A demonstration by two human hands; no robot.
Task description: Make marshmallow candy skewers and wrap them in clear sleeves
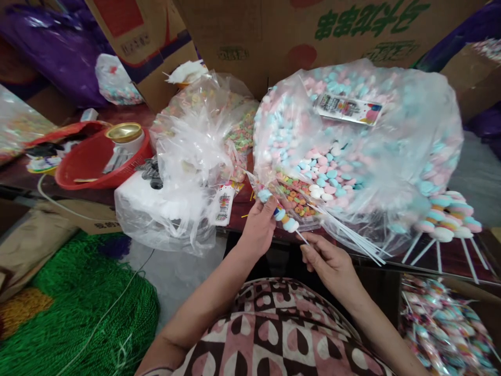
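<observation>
Between my hands is a marshmallow skewer (290, 225), with pale blue and white marshmallows and an orange piece on a thin white stick. My left hand (259, 230) is closed around its upper part, where a clear film tip sticks out past the fingers. Lower down, my right hand (329, 263) pinches the stick's end. Just beyond them, ring-shaped candies (299, 201) lie in an opened clear bag. Loose marshmallows spill beside these from a large clear bag (415, 125). A bundle of white sticks (354, 235) lies to the right of my hands.
Unwrapped marshmallow skewers (442, 216) are stacked at the table's right edge, above a box of wrapped ones (442, 329). To the left are a clear bag of white wrappers (164, 209) and a red basket (84, 162). Green string (97, 297) heaps at lower left. Cardboard boxes (274, 42) stand behind.
</observation>
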